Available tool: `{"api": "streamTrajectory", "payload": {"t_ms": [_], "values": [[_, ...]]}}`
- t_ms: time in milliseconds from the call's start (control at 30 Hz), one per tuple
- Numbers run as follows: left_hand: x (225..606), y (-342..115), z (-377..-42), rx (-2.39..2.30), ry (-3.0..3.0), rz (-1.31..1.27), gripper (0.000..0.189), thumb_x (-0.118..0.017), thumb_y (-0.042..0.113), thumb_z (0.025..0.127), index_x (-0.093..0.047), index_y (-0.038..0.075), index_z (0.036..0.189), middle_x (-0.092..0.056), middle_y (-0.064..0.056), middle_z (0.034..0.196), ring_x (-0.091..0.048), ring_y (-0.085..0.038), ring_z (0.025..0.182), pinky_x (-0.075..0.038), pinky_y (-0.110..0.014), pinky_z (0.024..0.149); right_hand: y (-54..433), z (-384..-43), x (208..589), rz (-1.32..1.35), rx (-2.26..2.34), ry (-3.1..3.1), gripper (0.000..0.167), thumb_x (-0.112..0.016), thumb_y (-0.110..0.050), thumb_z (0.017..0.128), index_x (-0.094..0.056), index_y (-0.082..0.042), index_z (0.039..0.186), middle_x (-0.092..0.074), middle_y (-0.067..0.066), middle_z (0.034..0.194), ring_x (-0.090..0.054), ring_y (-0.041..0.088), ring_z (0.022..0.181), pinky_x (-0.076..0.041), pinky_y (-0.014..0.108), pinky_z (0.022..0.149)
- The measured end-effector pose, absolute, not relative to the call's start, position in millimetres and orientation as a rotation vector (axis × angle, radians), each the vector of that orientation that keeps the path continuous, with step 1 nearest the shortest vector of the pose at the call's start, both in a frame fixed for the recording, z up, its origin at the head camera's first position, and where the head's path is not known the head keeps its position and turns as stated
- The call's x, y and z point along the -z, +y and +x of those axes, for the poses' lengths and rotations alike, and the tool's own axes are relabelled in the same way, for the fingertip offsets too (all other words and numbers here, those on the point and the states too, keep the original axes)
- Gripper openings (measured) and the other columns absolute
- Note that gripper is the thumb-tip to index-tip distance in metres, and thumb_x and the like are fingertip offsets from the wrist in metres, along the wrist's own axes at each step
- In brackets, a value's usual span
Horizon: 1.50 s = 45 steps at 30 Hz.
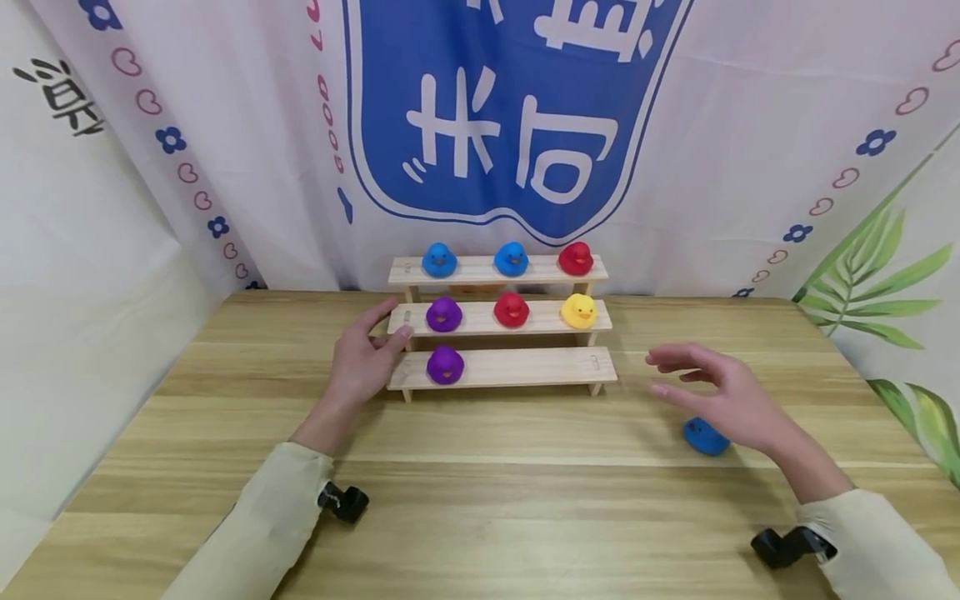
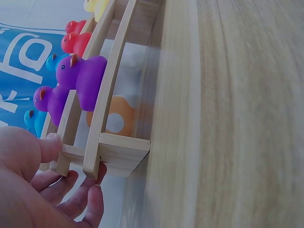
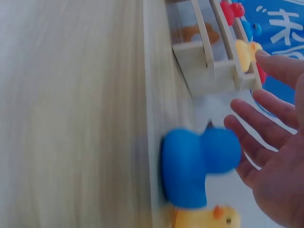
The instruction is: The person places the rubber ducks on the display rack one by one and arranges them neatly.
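A three-step wooden display stand point(image 1: 517, 367) stands at the back of the table with small rubber ducks on it. My left hand point(image 1: 363, 354) grips its left end, thumb at the middle board and fingers around the board ends. Two blue ducks and a red duck point(image 1: 576, 259) are on the top step. On the middle step sit a purple duck, a red duck and a yellow duck point(image 1: 580, 312); a purple duck point(image 1: 446, 366) is at the left of the bottom step. My right hand point(image 1: 723, 396), fingers spread and holding nothing, hovers by a blue duck point(image 3: 190, 166) on the table.
Beside the blue duck is a yellow duck point(image 3: 204, 218), hidden in the head view. An orange shape point(image 2: 122, 114) shows through the stand. Behind the table point(image 1: 487, 500) hangs a printed curtain point(image 1: 285, 125); a leaf-patterned cloth point(image 1: 877, 283) hangs at the right.
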<state>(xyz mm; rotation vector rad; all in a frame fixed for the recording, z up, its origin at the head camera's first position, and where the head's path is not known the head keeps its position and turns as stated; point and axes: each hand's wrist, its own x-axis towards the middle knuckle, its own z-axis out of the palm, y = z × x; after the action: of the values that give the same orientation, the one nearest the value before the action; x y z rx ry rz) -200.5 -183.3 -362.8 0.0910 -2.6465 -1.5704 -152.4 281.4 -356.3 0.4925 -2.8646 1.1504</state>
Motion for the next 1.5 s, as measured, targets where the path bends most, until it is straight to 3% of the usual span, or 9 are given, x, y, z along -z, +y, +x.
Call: {"api": "streamTrajectory", "payload": {"t_ms": [167,567,833,967,1200,1500], "values": [[362,-182,-200,1.573,-2.651,0.093,0.060,-0.064,0.033,0.108,-0.043,0.024,0.164,-0.042,-0.007,0.171,-0.073,-0.029,0.105,-0.055,-0.023,0.065,301,-147,359,0.491,-1.148,-2.870,0.047,-0.074,-0.026,0.102,-0.061,-0.015,0.146,-0.069,0.009,0.142,-0.060,0.000,0.118,-0.050,0.015,0.097],[362,-180,-202,1.558,-2.660,0.103,0.060,-0.063,0.034,0.108,-0.043,0.025,0.164,-0.042,-0.007,0.170,-0.069,-0.020,0.092,-0.053,-0.024,0.062,337,-140,371,0.411,-1.093,-2.879,0.048,-0.078,-0.019,0.099,-0.062,-0.008,0.143,-0.068,0.014,0.137,-0.057,-0.011,0.111,-0.046,0.007,0.092],[362,-181,-201,1.564,-2.658,0.112,0.060,-0.064,0.034,0.108,-0.043,0.025,0.164,-0.042,-0.007,0.170,-0.068,-0.017,0.091,-0.052,-0.024,0.062,350,-135,373,0.338,-1.088,-2.911,0.050,-0.079,-0.027,0.098,-0.063,-0.010,0.143,-0.069,-0.006,0.133,-0.057,-0.013,0.111,-0.047,0.007,0.090],[362,-181,-201,1.571,-2.654,0.112,0.060,-0.064,0.034,0.108,-0.043,0.025,0.164,-0.043,-0.006,0.170,-0.068,-0.016,0.090,-0.052,-0.024,0.062,356,-133,373,0.288,-1.076,-2.920,0.050,-0.079,-0.030,0.098,-0.064,-0.011,0.142,-0.070,-0.010,0.130,-0.056,-0.015,0.109,-0.047,0.007,0.089],[364,-183,-202,1.567,-2.648,0.105,0.059,-0.064,0.033,0.108,-0.045,0.024,0.163,-0.045,-0.006,0.169,-0.070,-0.019,0.093,-0.052,-0.023,0.064,363,-133,375,0.219,-1.045,-3.001,0.054,-0.078,-0.034,0.099,-0.063,-0.003,0.141,-0.068,0.021,0.138,-0.050,-0.022,0.104,-0.051,0.007,0.084],[364,-183,-202,1.538,-2.651,0.101,0.059,-0.063,0.033,0.108,-0.045,0.023,0.163,-0.045,-0.007,0.168,-0.071,-0.024,0.100,-0.053,-0.023,0.070,366,-131,377,0.132,-0.965,-3.066,0.058,-0.079,-0.041,0.097,-0.064,-0.003,0.139,-0.068,0.023,0.135,-0.052,-0.016,0.098,-0.052,0.012,0.077]]}}
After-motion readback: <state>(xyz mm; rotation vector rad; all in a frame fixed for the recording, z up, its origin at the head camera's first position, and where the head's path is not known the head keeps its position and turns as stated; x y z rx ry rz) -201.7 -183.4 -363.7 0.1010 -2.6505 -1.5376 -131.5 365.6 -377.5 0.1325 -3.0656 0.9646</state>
